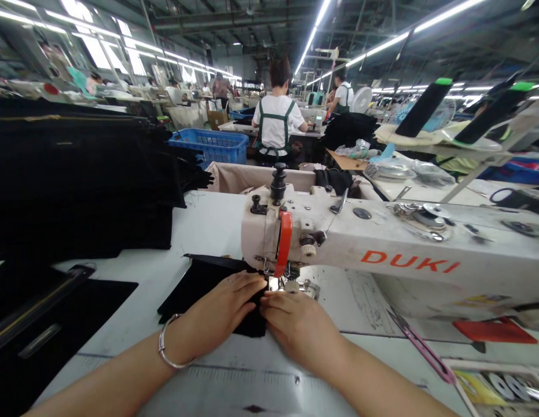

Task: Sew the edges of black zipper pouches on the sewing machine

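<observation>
A piece of black fabric (200,284) lies on the machine bed, its right edge by the needle of the white sewing machine (338,231). My left hand (221,313) rests flat on this fabric, fingers stretched toward the presser foot (274,284) and thumb apart. A silver bangle (162,347) circles the left wrist. Close beside it, my right hand (295,324) has its fingers bent and together at the fabric's right edge, just in front of the foot. Its thumb is hidden. An orange guard (283,243) hangs over the needle area.
Black fabric pieces (78,174) are stacked high at the left. On the right lie pink-handled snips (425,347), a red object (495,330) and a tray of small parts (503,385). Black thread cones (425,107) stand behind. Beyond are a blue basket (221,147) and a seated co-worker (275,116).
</observation>
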The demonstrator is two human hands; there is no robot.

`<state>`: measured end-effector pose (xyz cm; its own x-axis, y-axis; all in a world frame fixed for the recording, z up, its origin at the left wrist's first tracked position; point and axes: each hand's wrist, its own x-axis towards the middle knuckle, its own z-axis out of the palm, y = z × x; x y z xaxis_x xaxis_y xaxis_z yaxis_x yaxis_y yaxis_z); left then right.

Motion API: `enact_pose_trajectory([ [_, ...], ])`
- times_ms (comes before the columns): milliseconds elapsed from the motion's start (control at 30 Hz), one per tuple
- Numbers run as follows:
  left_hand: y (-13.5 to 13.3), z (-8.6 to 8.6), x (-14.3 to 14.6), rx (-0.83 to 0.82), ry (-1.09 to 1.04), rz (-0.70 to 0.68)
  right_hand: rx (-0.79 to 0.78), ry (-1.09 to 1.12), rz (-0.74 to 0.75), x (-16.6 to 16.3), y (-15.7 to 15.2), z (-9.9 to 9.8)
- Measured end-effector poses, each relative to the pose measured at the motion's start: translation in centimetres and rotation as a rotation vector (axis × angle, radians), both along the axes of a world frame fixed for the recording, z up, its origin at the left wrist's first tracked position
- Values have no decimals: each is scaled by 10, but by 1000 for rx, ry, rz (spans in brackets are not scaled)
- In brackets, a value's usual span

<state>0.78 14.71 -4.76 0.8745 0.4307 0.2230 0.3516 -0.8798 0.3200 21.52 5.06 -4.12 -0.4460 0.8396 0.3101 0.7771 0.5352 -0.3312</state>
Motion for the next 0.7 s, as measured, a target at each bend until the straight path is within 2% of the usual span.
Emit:
enact_pose_trajectory([
  [133,-8,7,-9,-14,26,-60,-201,-20,62,26,-12,38],
  [200,-13,10,-12,-9,27,-94,-240,-18,15,40,-14,46],
  [267,-16,12,-11,19,6,-108,-213,-18,-75,48,-10,40],
  [400,-18,11,-7,56,-32,-91,-15,-3,-284,45,9,6],
  [467,-19,9,-7,55,-17,-69,68,-29,-322,40,12,-5],
  [533,-19,9,-6,71,7,-50,87,-49,-257,34,7,-8],
  [700,-18,11,-3,189,-60,-38,91,-15,24,15,-15,1],
])
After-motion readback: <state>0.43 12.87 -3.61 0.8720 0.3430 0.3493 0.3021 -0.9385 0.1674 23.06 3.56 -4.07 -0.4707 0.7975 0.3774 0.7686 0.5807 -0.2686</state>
